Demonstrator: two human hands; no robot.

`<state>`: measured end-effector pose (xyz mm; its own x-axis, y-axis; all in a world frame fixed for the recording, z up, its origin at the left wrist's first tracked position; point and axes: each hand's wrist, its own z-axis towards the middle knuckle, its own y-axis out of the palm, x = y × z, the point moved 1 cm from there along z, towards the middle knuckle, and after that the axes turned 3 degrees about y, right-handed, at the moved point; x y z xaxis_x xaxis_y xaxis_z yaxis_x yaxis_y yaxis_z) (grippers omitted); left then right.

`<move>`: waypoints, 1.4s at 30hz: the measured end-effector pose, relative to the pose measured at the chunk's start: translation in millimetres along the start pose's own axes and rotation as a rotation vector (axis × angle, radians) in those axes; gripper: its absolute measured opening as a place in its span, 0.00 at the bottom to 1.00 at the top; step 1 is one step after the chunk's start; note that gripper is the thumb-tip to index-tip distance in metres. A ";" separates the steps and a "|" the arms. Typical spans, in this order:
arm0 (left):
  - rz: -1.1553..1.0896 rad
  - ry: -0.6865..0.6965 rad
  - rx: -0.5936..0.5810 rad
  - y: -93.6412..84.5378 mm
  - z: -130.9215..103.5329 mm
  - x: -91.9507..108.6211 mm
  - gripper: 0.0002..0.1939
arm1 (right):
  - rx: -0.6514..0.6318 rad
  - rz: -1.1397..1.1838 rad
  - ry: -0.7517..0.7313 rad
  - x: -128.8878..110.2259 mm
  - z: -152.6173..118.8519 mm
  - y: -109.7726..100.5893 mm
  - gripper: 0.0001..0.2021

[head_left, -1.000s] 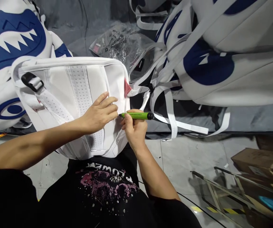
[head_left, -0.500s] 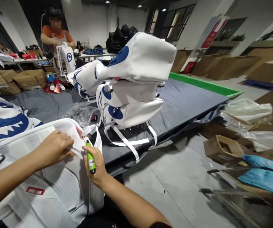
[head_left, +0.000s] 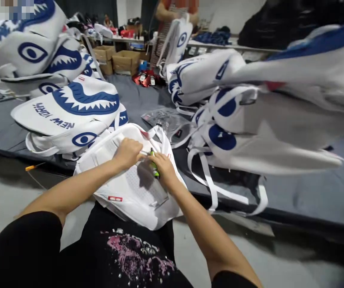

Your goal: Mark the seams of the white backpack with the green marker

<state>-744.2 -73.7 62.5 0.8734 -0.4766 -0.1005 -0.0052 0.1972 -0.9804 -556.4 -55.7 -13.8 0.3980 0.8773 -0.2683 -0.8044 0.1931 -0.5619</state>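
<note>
A white backpack (head_left: pixel 112 160) lies back side up at the table's near edge and over my lap, with a small red label near its lower end. My left hand (head_left: pixel 129 153) is closed on a white strap of the backpack, close to its top edge. Just to the right, my right hand (head_left: pixel 162 167) holds a green marker (head_left: pixel 154 168) against the palm while its fingertips pinch at the same strap. The two hands almost touch. Whether the marker is capped cannot be made out.
White and blue backpacks (head_left: pixel 94 100) lie at the left, more (head_left: pixel 237 120) are stacked at the right with straps hanging over the edge. A clear plastic bag (head_left: pixel 167 120) rests between them on the grey-covered table (head_left: pixel 138 96). Across it stands a person (head_left: pixel 172 24) with another backpack.
The view has swung left and tilted down, so the lap and left stack show. My right hand has come up beside my left hand at the strap, still with the marker.
</note>
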 end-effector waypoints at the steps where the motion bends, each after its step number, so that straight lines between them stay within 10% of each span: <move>1: -0.016 0.017 -0.024 2.3 4.3 -7.4 0.13 | 0.025 0.006 0.035 2.4 -0.3 7.0 0.11; 6: -0.071 0.148 0.047 -27.0 11.4 -37.2 0.10 | 0.154 -0.013 0.163 -14.2 -5.1 32.7 0.15; 9: 0.001 0.190 0.085 -30.7 34.8 -48.8 0.38 | 0.233 -0.069 0.182 -35.3 -12.2 44.5 0.18; 13: 0.051 0.205 -0.189 3.0 75.6 -59.0 0.65 | 0.231 -0.045 0.281 -54.2 -19.1 47.0 0.19; 25: 0.120 0.340 -0.246 37.4 69.5 -52.4 0.62 | 0.101 0.054 0.382 -19.2 -16.7 48.6 0.20; 31: 0.072 0.322 -0.205 44.5 73.4 -52.5 0.54 | -0.055 -0.307 0.522 15.7 15.0 20.7 0.19; 42: 0.010 0.154 -0.205 54.1 78.2 -51.4 0.49 | -0.516 -0.558 0.823 26.8 57.8 76.9 0.25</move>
<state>-751.3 28.5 27.9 0.7886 -0.6031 -0.1200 -0.1264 0.0320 -0.9915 -633.0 8.0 -19.0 0.9699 0.1300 -0.2061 -0.2191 0.0951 -0.9710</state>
